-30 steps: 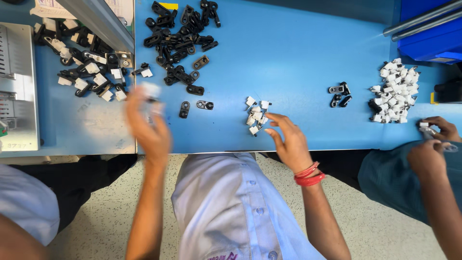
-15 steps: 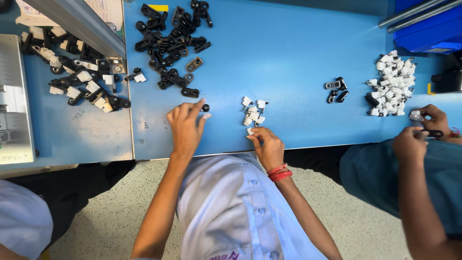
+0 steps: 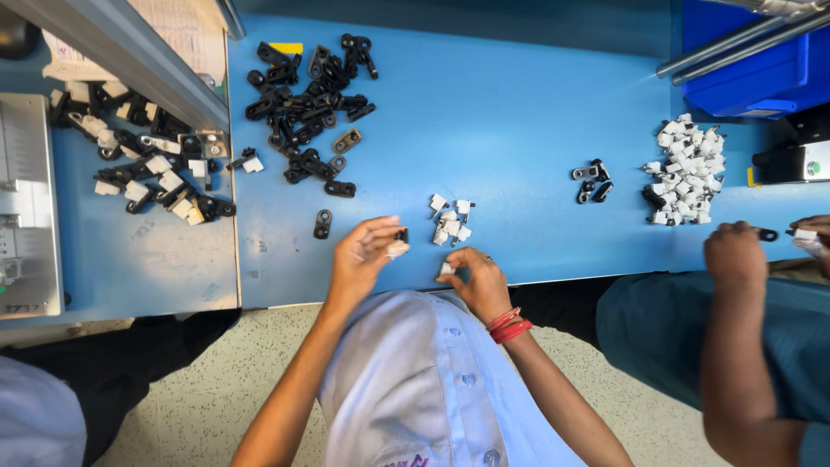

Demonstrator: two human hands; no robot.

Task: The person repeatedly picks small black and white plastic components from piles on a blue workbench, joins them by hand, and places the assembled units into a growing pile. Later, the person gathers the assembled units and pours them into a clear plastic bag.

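My left hand [image 3: 361, 258] pinches a small black part with a white piece [image 3: 399, 243] at its fingertips, just above the blue table's near edge [image 3: 553, 259]. My right hand [image 3: 477, 278] is close beside it and holds a small white clip [image 3: 447, 269]. Just beyond both hands lies a little heap of white clips [image 3: 452, 220]. A single black part [image 3: 322, 223] lies to the left of my left hand. Further back is a large pile of black parts [image 3: 304, 93].
A co-worker's hand [image 3: 735, 252] at the right holds a small black part [image 3: 768, 234], near a pile of white clips [image 3: 687, 169] and a few black parts [image 3: 591, 182]. Mixed black and white parts [image 3: 147, 169] lie left, by a grey machine [image 3: 26, 199]. A blue bin [image 3: 756, 73] stands back right.
My left hand came in from the left, took one black part off the table and moved toward my right hand. My right hand drew back from the white heap with a clip.
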